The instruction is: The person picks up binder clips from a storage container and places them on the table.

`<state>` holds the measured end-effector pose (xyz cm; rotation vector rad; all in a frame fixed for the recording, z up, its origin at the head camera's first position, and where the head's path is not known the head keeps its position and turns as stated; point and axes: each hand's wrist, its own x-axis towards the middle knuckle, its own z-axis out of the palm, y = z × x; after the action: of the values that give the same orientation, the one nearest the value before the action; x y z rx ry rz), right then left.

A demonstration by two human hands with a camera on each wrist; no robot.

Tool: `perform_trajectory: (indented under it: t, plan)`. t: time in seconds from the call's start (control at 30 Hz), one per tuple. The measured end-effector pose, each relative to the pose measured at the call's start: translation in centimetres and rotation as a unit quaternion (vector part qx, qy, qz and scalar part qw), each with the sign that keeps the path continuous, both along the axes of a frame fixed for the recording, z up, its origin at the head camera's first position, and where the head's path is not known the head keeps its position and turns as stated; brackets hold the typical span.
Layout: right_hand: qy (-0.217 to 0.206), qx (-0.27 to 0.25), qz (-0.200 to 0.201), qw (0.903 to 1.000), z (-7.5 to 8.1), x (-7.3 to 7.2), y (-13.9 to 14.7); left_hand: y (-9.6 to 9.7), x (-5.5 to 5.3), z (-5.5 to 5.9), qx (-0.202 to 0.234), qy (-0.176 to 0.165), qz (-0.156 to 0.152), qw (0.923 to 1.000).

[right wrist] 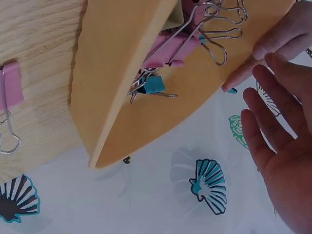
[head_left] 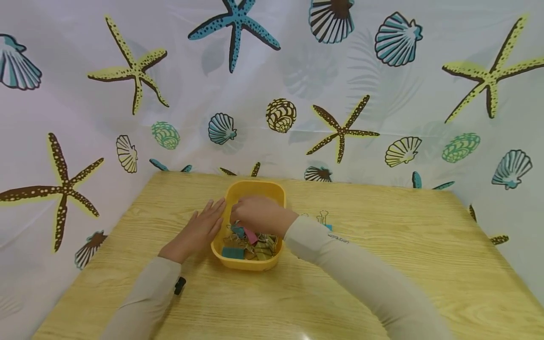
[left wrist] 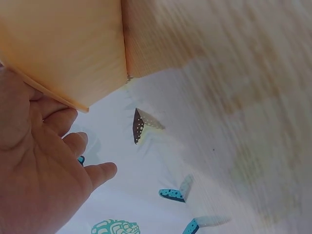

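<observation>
A yellow plastic basket (head_left: 248,265) stands on the table, holding several binder clips. Teal (head_left: 233,253), pink (head_left: 250,235) and olive clips lie jumbled in it. My left hand (head_left: 197,234) lies along the basket's left side with fingers extended; in the left wrist view its fingertips touch the rim. Over the basket is my right hand (head_left: 260,215), its back toward the head camera. The right wrist view shows that hand (right wrist: 287,165) with loosely bent fingers and no clip visible in them. Pink clips (right wrist: 170,48) and a small blue clip (right wrist: 155,84) show near it.
Right of the basket, a blue clip (head_left: 328,227) with wire handles stands on the wooden table (head_left: 382,236), partly behind my right sleeve. A pink clip (right wrist: 12,85) lies outside the basket in the right wrist view. A patterned white cloth (head_left: 263,146) hangs around the table.
</observation>
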<state>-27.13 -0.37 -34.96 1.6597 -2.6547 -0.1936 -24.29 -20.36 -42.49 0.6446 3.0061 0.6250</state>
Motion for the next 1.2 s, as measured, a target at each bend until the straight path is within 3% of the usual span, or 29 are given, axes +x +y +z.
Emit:
perform_trajectory:
  t: [0.3, 0.63, 0.97, 1.2]
  plan:
    - [0.029, 0.069, -0.002, 0.9972, -0.8, 0.7, -1.9, -0.3, 0.0, 0.0, 0.0, -0.007, 0.003, 1.0]
    - [0.063, 0.138, -0.016, 0.9883, -1.7, 0.5, -2.9, -0.3, -0.1, -0.1, 0.004, -0.013, 0.003, 0.9999]
    - [0.097, 0.162, -0.011, 0.982, -1.4, 0.4, -3.1, -0.2, -0.2, -0.2, -0.004, 0.001, -0.002, 1.0]
    - [0.086, 0.158, -0.034, 0.983, -1.6, -0.2, -3.4, -0.2, -0.2, -0.3, -0.006, 0.002, 0.001, 1.0]
